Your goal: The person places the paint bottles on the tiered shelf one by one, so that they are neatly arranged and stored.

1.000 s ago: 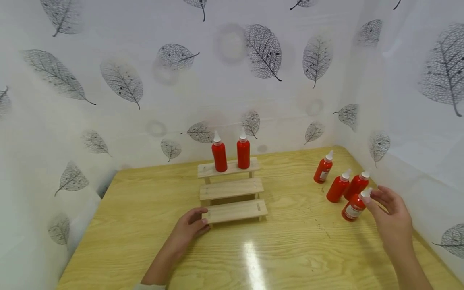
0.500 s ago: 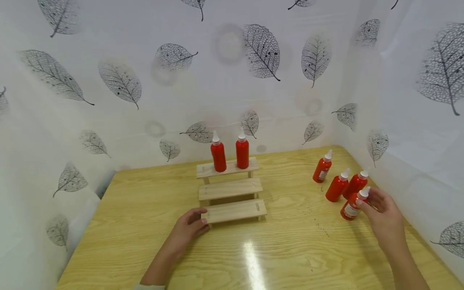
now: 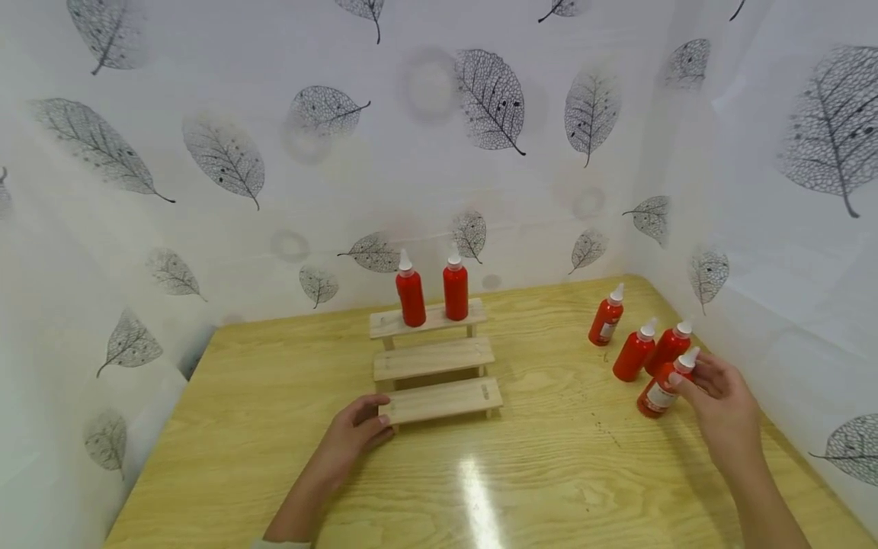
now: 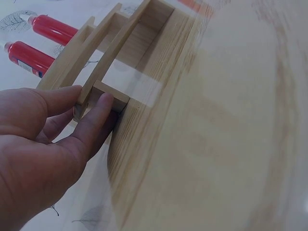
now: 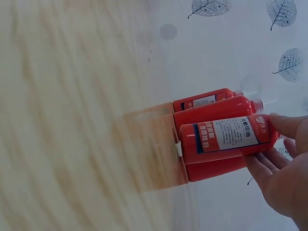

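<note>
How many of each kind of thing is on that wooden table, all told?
Red bottles with white caps: 6. Two stand on the top step; four stand on the table at the right, the nearest one pinched at its top by the right hand.
Wooden three-step stand: 1, its bottom step touched by the left hand.
Total: 7.

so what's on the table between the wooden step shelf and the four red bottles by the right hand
Nothing: in the head view only bare table separates the step shelf from the four bottles near the right hand.
</note>
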The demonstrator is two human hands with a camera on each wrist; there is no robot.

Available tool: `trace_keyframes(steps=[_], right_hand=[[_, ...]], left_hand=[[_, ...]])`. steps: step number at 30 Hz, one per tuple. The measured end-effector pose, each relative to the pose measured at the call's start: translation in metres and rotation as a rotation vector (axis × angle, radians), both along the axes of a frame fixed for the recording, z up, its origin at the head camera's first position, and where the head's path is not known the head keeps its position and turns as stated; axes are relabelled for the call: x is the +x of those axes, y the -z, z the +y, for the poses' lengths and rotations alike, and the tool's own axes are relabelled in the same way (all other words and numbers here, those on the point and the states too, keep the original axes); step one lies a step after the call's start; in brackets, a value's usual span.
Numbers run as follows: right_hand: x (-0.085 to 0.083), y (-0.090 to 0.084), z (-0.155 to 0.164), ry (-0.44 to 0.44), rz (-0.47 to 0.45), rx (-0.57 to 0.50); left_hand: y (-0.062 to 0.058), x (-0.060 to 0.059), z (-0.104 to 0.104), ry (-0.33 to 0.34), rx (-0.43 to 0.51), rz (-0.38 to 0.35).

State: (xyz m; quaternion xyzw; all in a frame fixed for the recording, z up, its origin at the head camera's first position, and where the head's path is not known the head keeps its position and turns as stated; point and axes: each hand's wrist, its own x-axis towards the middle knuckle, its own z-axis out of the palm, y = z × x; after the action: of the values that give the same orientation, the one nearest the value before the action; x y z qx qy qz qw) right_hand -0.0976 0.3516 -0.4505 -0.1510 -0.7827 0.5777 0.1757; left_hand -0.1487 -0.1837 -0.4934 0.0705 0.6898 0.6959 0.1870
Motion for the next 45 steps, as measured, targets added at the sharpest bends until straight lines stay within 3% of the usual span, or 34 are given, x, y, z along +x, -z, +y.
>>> trace_keyframes(steps=[4, 7, 14, 27, 36, 45], right_hand=[[-0.002, -0.004, -0.002, 0.000, 0.070, -0.149], [-0.005, -0.010, -0.007, 0.002, 0.101, -0.154], [-0.015, -0.027, -0.033, -0.062, 0.139, 0.032], [-0.051, -0.062, -0.108, -0.283, 0.158, 0.181], [-0.079, -0.080, -0.168, -0.450, 0.153, 0.100], [-0.101, -0.078, -0.229, -0.569, 0.219, 0.035]], left_hand=[[0.000, 0.001, -0.001, 0.001, 0.005, -0.011], [0.000, 0.001, 0.000, -0.005, 0.007, -0.021], [0.001, 0.000, 0.000, -0.016, 0.011, -0.043], [-0.002, 0.001, 0.000, -0.015, 0.022, -0.036], [-0.004, 0.001, 0.000, -0.005, 0.022, -0.043], [-0.004, 0.002, -0.001, -0.007, 0.015, -0.048]])
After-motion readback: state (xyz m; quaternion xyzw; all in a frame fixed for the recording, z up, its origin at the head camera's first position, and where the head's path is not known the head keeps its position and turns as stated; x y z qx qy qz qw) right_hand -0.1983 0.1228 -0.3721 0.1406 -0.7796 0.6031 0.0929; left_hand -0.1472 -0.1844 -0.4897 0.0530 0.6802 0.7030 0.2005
